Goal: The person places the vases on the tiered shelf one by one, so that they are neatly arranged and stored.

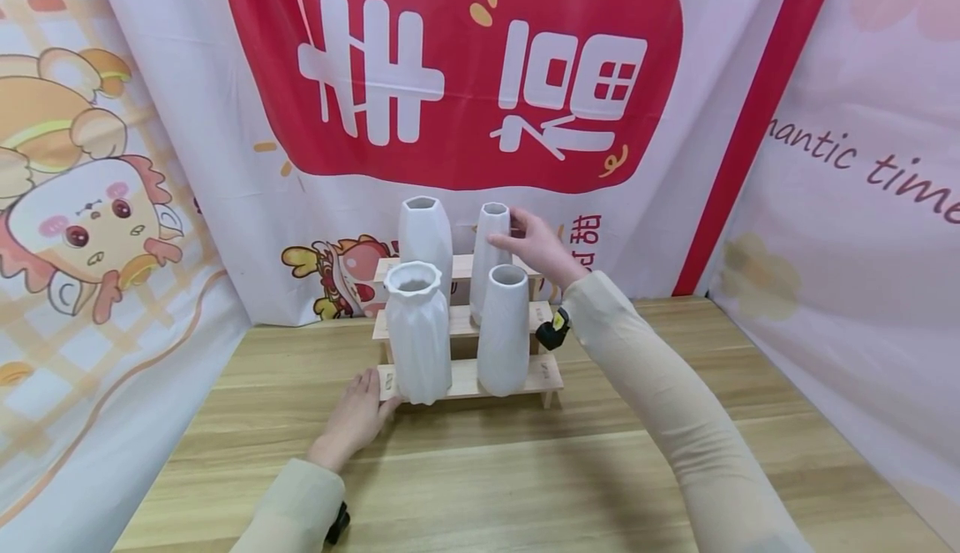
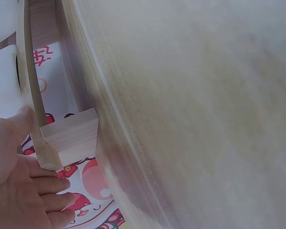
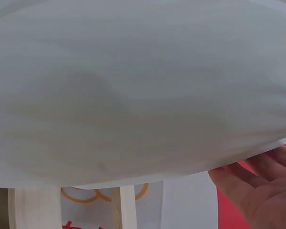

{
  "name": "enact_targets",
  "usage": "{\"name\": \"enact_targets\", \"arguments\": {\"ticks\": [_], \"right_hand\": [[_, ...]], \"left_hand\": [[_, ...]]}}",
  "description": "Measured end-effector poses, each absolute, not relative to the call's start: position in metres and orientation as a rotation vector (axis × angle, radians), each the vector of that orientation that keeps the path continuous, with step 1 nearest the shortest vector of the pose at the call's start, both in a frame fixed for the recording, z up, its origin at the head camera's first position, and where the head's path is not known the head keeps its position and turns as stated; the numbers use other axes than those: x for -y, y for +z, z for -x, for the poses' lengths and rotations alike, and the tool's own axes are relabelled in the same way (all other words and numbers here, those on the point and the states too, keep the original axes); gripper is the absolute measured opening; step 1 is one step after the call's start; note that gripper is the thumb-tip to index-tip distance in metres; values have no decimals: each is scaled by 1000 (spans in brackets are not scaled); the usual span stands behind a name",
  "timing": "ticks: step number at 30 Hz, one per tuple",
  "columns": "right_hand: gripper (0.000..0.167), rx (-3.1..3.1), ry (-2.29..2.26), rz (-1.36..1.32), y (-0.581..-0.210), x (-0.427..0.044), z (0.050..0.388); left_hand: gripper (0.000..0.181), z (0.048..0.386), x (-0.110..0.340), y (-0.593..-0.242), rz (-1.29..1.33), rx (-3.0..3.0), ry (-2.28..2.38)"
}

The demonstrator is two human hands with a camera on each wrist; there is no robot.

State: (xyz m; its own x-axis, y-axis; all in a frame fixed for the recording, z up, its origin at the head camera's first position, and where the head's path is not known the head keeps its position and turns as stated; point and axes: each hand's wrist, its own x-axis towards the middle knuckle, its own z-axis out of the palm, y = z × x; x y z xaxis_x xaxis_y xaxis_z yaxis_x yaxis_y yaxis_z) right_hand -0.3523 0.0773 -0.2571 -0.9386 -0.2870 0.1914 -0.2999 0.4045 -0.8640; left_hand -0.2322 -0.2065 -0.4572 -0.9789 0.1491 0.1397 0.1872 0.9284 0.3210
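A wooden three-tier stand [image 1: 465, 382] bears several white vases. My right hand [image 1: 542, 244] holds the slim faceted vase [image 1: 491, 232] near its rim, thumb in front and fingers behind. That vase's lower part is partly covered by a smooth round-mouthed vase [image 1: 504, 332] on the bottom tier. A pleated vase with a wavy rim [image 1: 420, 344] stands at bottom left, hiding the base of a wide angular vase [image 1: 424, 232]. My left hand [image 1: 358, 411] holds the stand's bottom-left end; in the left wrist view, its thumb lies against the board [image 2: 32, 86] and its fingers reach past the end.
The stand rests on a wood-grain table [image 1: 480, 486] near its back edge. Behind it hangs a white cloth with a red printed banner [image 1: 465, 77]. Printed cloths also hang at the left [image 1: 82, 203] and the right [image 1: 862, 244].
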Motion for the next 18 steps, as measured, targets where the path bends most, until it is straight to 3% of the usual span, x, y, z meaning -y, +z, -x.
{"name": "enact_targets", "arguments": {"ticks": [18], "right_hand": [[70, 2642, 1548, -564, -261, -106, 338]], "left_hand": [[69, 235, 209, -447, 282, 3001, -592]]}}
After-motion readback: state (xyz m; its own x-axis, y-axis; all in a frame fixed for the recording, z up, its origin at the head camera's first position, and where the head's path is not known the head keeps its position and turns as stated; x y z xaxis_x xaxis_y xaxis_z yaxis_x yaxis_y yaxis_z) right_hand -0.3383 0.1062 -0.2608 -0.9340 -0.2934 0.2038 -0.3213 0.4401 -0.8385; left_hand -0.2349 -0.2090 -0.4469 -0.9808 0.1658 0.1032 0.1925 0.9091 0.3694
